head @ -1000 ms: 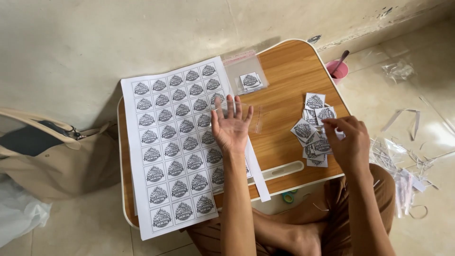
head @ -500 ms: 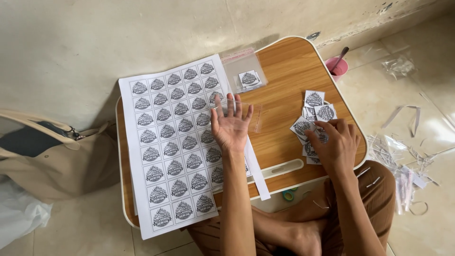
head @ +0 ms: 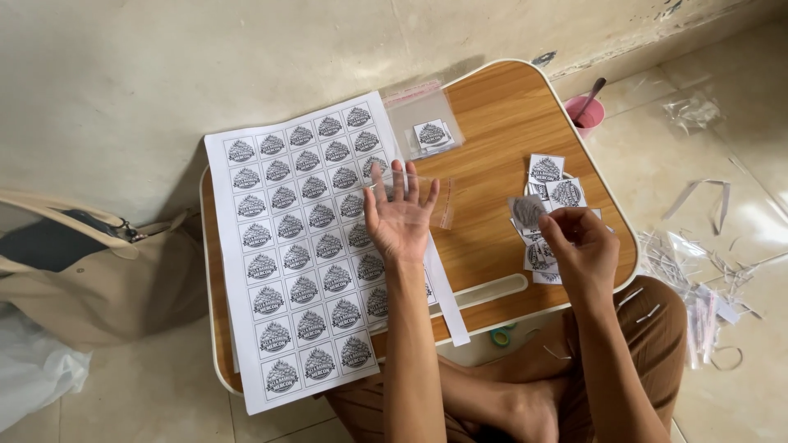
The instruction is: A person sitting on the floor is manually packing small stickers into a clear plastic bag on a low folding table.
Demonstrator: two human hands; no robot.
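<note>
My left hand [head: 400, 221] is held palm up with fingers spread over the right edge of a white printed sheet [head: 287, 246] of several round black labels. A small clear plastic sleeve [head: 435, 201] sits at its fingertips; I cannot tell whether the hand grips it. My right hand [head: 579, 250] pinches one cut square label [head: 525, 212] just above a loose pile of cut labels [head: 552, 176]. Everything rests on a small wooden lap table [head: 492, 123] over my crossed legs.
A clear sleeve holding one label [head: 428, 131] lies at the table's far edge. A pink cup [head: 584, 113] stands on the floor beyond the table. Paper strips and scraps [head: 698, 279] litter the floor at right. A beige bag [head: 90, 271] lies at left. A white strip [head: 443, 287] lies near the front.
My right hand has lifted one label off the pile and turned it toward the left. My left hand has shifted slightly, with a clear sleeve now showing at its fingertips.
</note>
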